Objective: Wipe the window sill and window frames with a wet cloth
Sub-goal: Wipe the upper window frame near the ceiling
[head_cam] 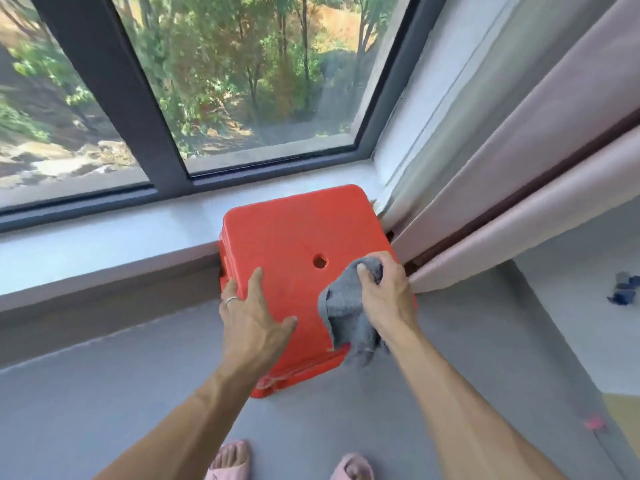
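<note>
Head view: grey cloth (346, 308), soft and crumpled, bunched in the right hand (386, 296), fingers curled round its upper end, loose folds hanging down over the near right part of a red plastic stool (294, 244). Stool top flat and square with rounded corners, one small round hole (319, 261) near its middle, just left of the cloth. Left hand (252, 315) laid on the stool's near left edge, fingers straight and spread, thumb pointing right, a ring (231, 300) on one finger; hands apart, with bare red seat between them. Stool standing on the grey floor (104, 410), pushed against the pale window sill (114, 233), its far edge overlapping the sill. Beyond the sill, dark window frames (114, 98) around glass panes, trees and rocky ground outside. To the right, pale pink curtains (519, 168) hanging down beside the stool. Far right on the floor, a small blue heap (625, 292), too blurred to identify. Near edge: two feet in pink slippers (230, 460).
</note>
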Action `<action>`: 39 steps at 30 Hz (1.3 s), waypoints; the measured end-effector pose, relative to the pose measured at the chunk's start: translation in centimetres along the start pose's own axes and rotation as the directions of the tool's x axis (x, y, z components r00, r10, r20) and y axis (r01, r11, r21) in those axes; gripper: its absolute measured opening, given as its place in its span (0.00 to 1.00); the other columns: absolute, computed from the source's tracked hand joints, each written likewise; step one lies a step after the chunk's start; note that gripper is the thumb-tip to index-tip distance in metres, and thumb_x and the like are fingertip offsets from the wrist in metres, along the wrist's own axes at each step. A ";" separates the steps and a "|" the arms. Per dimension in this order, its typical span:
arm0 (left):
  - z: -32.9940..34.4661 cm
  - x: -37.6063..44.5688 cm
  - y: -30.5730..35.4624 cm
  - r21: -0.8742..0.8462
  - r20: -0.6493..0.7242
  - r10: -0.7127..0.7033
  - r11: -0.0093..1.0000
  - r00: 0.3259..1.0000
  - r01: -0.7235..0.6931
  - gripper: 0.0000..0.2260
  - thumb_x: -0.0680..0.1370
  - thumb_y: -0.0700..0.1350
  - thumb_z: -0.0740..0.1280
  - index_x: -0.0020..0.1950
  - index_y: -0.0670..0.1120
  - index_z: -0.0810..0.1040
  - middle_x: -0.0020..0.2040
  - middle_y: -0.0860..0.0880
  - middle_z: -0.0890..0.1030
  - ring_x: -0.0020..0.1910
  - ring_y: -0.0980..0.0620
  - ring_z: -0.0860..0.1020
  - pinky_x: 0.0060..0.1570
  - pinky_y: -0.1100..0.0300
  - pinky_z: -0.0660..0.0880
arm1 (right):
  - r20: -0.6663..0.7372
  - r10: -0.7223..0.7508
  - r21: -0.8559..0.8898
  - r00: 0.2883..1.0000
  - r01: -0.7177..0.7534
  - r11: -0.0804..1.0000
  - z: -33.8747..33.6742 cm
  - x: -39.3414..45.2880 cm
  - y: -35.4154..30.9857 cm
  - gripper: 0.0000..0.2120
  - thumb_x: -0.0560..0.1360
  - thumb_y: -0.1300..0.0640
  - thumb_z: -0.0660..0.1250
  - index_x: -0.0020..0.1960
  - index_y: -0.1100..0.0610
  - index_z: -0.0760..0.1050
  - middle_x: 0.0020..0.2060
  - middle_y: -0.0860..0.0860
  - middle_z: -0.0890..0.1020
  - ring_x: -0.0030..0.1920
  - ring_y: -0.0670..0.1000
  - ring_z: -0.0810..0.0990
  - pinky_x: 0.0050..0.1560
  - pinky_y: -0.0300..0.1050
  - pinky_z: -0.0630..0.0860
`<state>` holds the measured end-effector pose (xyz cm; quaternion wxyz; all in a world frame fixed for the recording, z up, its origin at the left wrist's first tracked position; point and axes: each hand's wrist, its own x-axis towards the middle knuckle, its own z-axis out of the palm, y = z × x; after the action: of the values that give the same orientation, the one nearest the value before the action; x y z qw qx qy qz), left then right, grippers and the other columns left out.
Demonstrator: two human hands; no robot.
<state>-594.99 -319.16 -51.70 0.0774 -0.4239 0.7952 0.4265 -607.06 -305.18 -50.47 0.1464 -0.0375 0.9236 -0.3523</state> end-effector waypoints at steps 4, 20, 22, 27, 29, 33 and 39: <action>2.3 1.9 -0.2 -0.060 0.025 -0.148 0.987 0.989 0.149 0.52 0.67 0.50 0.79 0.79 0.58 0.46 0.77 0.33 0.46 0.73 0.37 0.64 0.71 0.52 0.63 | 0.112 -0.017 -0.218 0.994 0.041 0.975 0.6 6.0 0.6 0.09 0.80 0.50 0.62 0.56 0.53 0.74 0.49 0.56 0.75 0.54 0.59 0.75 0.50 0.48 0.69; -2.3 0.2 -6.2 -0.125 -0.085 -0.393 0.916 0.916 0.381 0.52 0.62 0.55 0.78 0.75 0.59 0.45 0.67 0.36 0.64 0.63 0.36 0.70 0.61 0.46 0.70 | 0.275 -0.016 -0.252 0.961 0.089 0.964 5.8 3.5 -2.4 0.06 0.80 0.49 0.61 0.52 0.50 0.73 0.51 0.57 0.78 0.52 0.56 0.70 0.46 0.44 0.62; -5.3 -0.4 -9.7 -0.141 -0.091 -0.416 0.905 0.905 0.402 0.53 0.61 0.55 0.78 0.74 0.59 0.45 0.67 0.36 0.64 0.63 0.36 0.71 0.61 0.46 0.70 | 0.287 -0.010 -0.260 0.958 0.088 0.962 8.6 0.6 -4.6 0.09 0.80 0.48 0.60 0.56 0.50 0.74 0.55 0.58 0.78 0.48 0.55 0.69 0.47 0.44 0.63; -13.8 -2.0 -19.7 -0.140 -0.137 -0.427 0.901 0.894 0.410 0.52 0.60 0.55 0.77 0.74 0.59 0.47 0.65 0.37 0.66 0.61 0.36 0.71 0.61 0.45 0.72 | 0.299 0.005 -0.254 0.954 0.075 0.964 17.3 -8.2 -9.7 0.10 0.81 0.47 0.59 0.58 0.48 0.73 0.56 0.56 0.77 0.46 0.55 0.72 0.47 0.44 0.66; -17.2 -2.6 -24.1 -0.126 -0.148 -0.442 0.896 0.885 0.426 0.52 0.60 0.56 0.77 0.73 0.60 0.47 0.65 0.37 0.65 0.62 0.36 0.71 0.62 0.42 0.71 | 0.315 0.017 -0.255 0.949 0.068 0.964 21.3 -11.7 -11.7 0.09 0.80 0.47 0.59 0.57 0.48 0.73 0.55 0.56 0.78 0.47 0.56 0.75 0.47 0.44 0.68; -24.0 -3.2 -31.6 -0.080 -0.168 -0.438 0.899 0.883 0.431 0.53 0.60 0.56 0.78 0.73 0.61 0.46 0.67 0.38 0.63 0.64 0.35 0.69 0.63 0.39 0.69 | 0.319 0.024 -0.226 0.947 0.052 0.973 28.1 -17.9 -16.3 0.09 0.80 0.48 0.60 0.57 0.48 0.73 0.54 0.56 0.78 0.48 0.56 0.76 0.46 0.44 0.69; -29.7 -2.7 -37.1 -0.044 -0.186 -0.417 0.908 0.890 0.416 0.53 0.62 0.56 0.79 0.75 0.60 0.45 0.72 0.35 0.58 0.69 0.35 0.64 0.66 0.38 0.66 | 0.343 0.014 -0.220 0.939 0.066 0.973 33.1 -21.7 -20.5 0.09 0.79 0.47 0.59 0.57 0.47 0.73 0.55 0.56 0.78 0.49 0.55 0.77 0.48 0.44 0.70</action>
<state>-558.79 -349.84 -54.59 0.0895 -0.6236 0.6889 0.3585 -577.23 -338.04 -55.09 0.2947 -0.1269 0.9178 -0.2339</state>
